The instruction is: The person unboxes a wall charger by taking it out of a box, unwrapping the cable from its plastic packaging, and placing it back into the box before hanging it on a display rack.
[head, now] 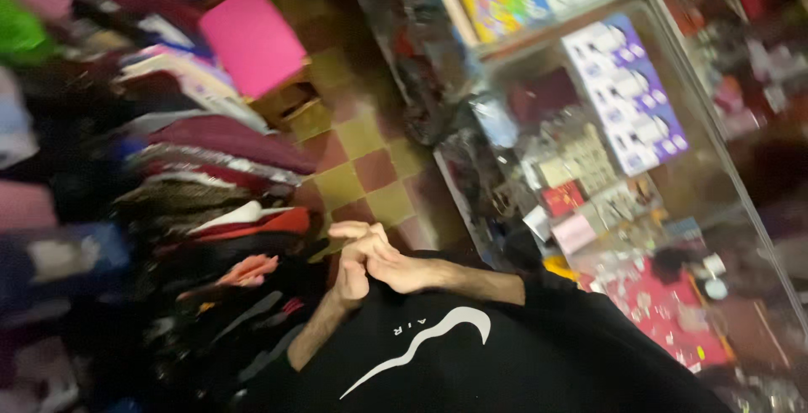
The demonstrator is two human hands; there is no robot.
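Nearest camera: black garment, soft knit, white curved mark on front, filling bottom edge of view; worn by person.
Left hand: rising from lower left on bare forearm, fingers curling closed around fingers of other hand; holding no object.
Right hand: coming in from right, fingers folded and interlocking with left; pressing together just above garment; nothing else gripped.
Position of hands: hovering at centre, over checked floor, between clothes rack and glass counter.
Handling judgement, nearest goods: hanging clothes looking light, limp, likely slipping off hangers if tugged; best taking hold at shoulder or hanger, not at loose hem.
Clothes, materials: folded and hanging fabrics in maroon, red, white, grey, dark; soft edges, layering along left side of floor.
Pink stool: flat, squarish padded top, smooth, standing on floor toward upper left.
Floor: square tiles, alternating dull yellow and red-brown, hard, slightly glossy.
Glass counter: rigid, reflective, fragile-looking panes with metal edging, running down right side.
Counter contents: purple and white box, flat cardboard; small packets and trinkets, too blurred for telling apart.
Shelf above: colourful boxes, stiff card.
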